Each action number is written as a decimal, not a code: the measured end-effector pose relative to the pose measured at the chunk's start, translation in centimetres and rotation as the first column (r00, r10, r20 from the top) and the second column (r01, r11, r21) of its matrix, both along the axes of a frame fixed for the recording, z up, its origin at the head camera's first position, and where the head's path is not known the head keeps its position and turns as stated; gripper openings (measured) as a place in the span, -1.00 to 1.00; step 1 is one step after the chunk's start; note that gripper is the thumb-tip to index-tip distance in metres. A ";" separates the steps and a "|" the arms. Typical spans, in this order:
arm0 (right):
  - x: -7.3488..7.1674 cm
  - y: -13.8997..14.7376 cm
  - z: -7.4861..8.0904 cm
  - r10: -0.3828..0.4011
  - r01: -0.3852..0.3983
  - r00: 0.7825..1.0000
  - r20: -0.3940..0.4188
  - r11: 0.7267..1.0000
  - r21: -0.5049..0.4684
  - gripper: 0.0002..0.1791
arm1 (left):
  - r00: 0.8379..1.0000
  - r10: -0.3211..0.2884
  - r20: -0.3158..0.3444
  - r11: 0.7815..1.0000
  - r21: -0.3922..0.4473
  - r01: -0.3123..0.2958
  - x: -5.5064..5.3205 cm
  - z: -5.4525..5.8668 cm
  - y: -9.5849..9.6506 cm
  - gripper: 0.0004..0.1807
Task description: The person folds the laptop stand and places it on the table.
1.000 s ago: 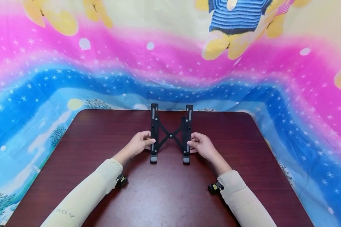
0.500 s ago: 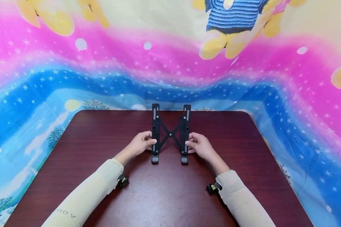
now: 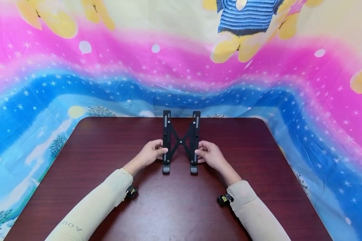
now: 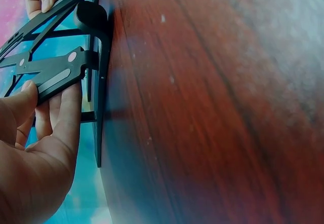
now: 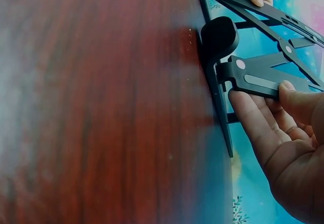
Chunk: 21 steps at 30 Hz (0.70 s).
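A black folding laptop stand (image 3: 167, 137) stands on the table, its two long side arms joined by an X-shaped brace with a rivet at the crossing. Grey pads and short front lips show on both arms. My left hand (image 3: 151, 153) pinches the left arm near its lower part, thumb on top and fingers beneath, as the left wrist view shows on the stand (image 4: 61, 74). My right hand (image 3: 210, 154) holds the right arm the same way; in the right wrist view its thumb lies on the edge of the stand (image 5: 260, 79).
The dark red-brown wooden table (image 3: 175, 207) has rounded far corners. Behind it hangs a colourful cloth (image 3: 181, 77) in pink and blue with snowflakes and cartoon figures. A small black camera sits on each wrist, by the pale sleeves (image 3: 96, 204).
Both hands have moved inward, and the two side arms of the laptop stand are closer together. The X brace has grown narrower. Both hands keep their hold.
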State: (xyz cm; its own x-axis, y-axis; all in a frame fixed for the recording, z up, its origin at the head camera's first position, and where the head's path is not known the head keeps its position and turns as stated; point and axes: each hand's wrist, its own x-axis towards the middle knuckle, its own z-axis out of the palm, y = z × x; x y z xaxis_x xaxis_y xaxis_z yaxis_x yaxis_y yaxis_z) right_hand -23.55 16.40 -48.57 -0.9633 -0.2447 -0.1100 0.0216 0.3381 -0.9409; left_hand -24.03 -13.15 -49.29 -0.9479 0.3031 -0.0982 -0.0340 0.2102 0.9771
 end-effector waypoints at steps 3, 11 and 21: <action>0.1 -0.1 0.0 -0.009 0.009 1.000 0.011 1.000 -0.009 -0.91 | 1.000 0.001 0.003 1.000 -0.002 -0.001 0.1 0.0 0.0 -0.75; 0.0 -0.7 0.0 -0.005 0.005 1.000 0.018 0.999 -0.033 -0.91 | 1.000 -0.008 -0.009 1.000 -0.007 0.008 0.0 0.1 0.4 -0.75; 0.0 -0.9 -0.1 -0.006 0.007 1.000 0.026 0.999 -0.049 -0.93 | 1.000 -0.026 -0.006 1.000 0.001 0.026 -0.1 0.0 0.8 -0.78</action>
